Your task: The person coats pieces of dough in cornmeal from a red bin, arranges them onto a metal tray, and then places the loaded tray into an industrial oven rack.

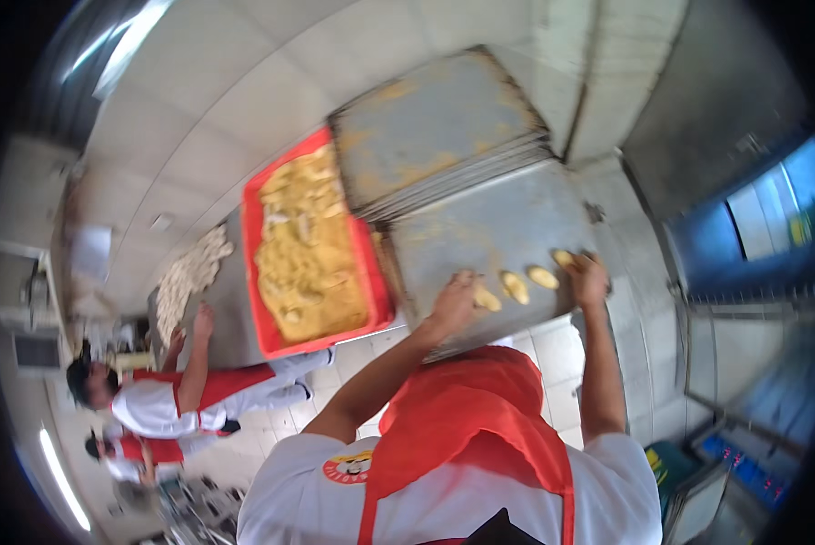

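In front of me a grey metal baking tray [507, 213] holds a short row of yellow, crumb-coated oval pieces. Two of them, a breaded piece [515, 287] and a second breaded piece [543, 277], lie untouched between my hands. My left hand [455, 300] is closed with its fingers at the left breaded piece [487, 299], low over the tray. At the right end of the row, my right hand [590, 280] has its fingers closed on another breaded piece [565, 260]. The fingertips of both hands are partly hidden and slightly blurred.
Left of the tray stands a red bin [252, 263] full of yellow crumbs with pieces in it. A stack of stained baking trays [439, 127] sits behind. At far left a co-worker [180, 400] reaches over pale pieces [188, 272]; another person [144, 451] stands beyond.
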`<state>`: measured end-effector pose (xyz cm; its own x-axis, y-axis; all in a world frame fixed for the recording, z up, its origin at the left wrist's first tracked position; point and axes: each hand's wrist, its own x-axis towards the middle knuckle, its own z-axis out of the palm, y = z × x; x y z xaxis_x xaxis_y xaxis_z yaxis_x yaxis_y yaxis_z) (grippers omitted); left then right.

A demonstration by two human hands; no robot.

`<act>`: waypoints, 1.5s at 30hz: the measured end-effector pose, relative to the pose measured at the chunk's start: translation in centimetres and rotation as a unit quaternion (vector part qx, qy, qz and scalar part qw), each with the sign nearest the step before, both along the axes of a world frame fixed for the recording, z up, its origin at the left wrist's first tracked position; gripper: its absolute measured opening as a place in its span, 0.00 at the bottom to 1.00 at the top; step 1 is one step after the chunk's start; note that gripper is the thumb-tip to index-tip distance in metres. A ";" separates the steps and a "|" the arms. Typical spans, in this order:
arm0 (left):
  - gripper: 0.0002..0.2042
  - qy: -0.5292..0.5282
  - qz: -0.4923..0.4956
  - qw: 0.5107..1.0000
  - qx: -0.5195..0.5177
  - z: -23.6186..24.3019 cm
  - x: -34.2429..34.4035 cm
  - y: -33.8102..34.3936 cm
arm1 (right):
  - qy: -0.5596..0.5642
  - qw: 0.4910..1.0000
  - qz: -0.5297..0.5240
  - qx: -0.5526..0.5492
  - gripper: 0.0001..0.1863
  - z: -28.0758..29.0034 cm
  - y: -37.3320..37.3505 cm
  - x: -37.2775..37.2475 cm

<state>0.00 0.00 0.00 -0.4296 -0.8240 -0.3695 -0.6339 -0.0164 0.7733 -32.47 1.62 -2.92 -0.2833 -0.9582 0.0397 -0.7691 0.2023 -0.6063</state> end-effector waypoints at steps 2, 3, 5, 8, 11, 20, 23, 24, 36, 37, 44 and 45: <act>0.28 -0.049 -0.042 0.990 -0.128 2.3 -2.3 3.2 | 0.079 0.985 0.026 0.150 0.21 -0.8 2.7 -5.5; 0.28 -0.063 -0.043 0.957 -0.280 6.7 3.0 -11.1 | 0.072 0.997 0.008 -0.004 0.21 3.9 -12.0 -0.8; 0.27 -0.074 0.097 0.966 -0.226 3.6 13.5 -6.2 | 0.224 0.959 -0.064 0.160 0.31 6.1 -7.4 6.0; 0.21 -0.230 0.155 0.889 -0.364 3.4 26.7 -1.2 | 0.133 0.989 0.033 0.055 0.31 4.8 -4.3 14.0; 0.18 -0.306 0.159 0.851 -0.396 3.2 33.8 -0.4 | -0.128 0.944 0.272 -0.133 0.16 9.0 -8.1 28.2; 0.12 0.265 0.581 0.752 -0.162 -2.6 50.3 -4.7 | 0.020 0.899 0.436 0.016 0.20 -0.3 -12.6 54.6; 0.16 -0.038 0.575 0.796 -0.184 -0.1 51.8 -4.5 | -0.009 0.923 0.377 0.084 0.19 3.1 -11.1 58.9; 0.18 -0.108 0.499 0.848 -0.141 1.1 50.8 -5.6 | -0.050 0.915 0.393 0.082 0.18 4.3 -10.9 60.0; 0.11 0.563 0.498 0.654 0.082 3.3 60.3 0.0 | 0.026 0.862 0.466 0.199 0.13 6.6 -6.4 72.0; 0.11 0.565 0.502 0.650 0.082 3.7 60.7 0.7 | -0.022 0.881 0.427 0.203 0.12 7.3 -7.2 73.4; 0.10 0.556 0.524 0.641 0.067 3.8 61.2 1.4 | 0.071 0.892 0.442 0.069 0.08 3.4 -3.8 78.2; 0.10 0.551 0.525 0.646 0.060 3.9 60.9 1.3 | 0.063 0.886 0.455 0.060 0.07 3.6 -2.9 78.3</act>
<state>60.89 1.32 3.93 0.2874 -0.8683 -0.4042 0.7091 -0.0908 0.6993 45.86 -1.32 0.67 0.6077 -0.7877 -0.1007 -0.7071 -0.4790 -0.5202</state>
